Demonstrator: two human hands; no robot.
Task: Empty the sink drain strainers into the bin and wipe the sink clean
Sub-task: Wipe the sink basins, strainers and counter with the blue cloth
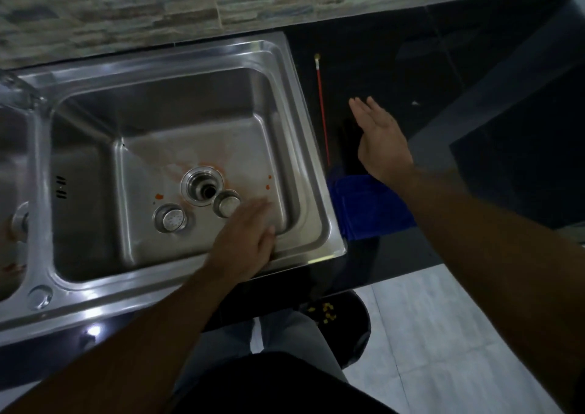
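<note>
The steel sink [177, 65] fills the left and middle of the head view, its basin floor smeared with orange stains around the open drain hole [204, 189]. Two round metal strainers lie loose on the basin floor: one [171, 219] left of the drain, the other [225, 204] just right of it. My left hand [245, 241] hovers flat over the basin's front right corner, fingers near the right strainer, holding nothing. My right hand [380, 141] floats open above the black counter, over a folded blue cloth [367, 204].
A thin red stick [323, 109] lies on the black counter [474, 81] beside the sink. A dark bin [354, 322] with yellow scraps inside stands on the tiled floor below the counter edge. A second basin [12, 166] shows at far left.
</note>
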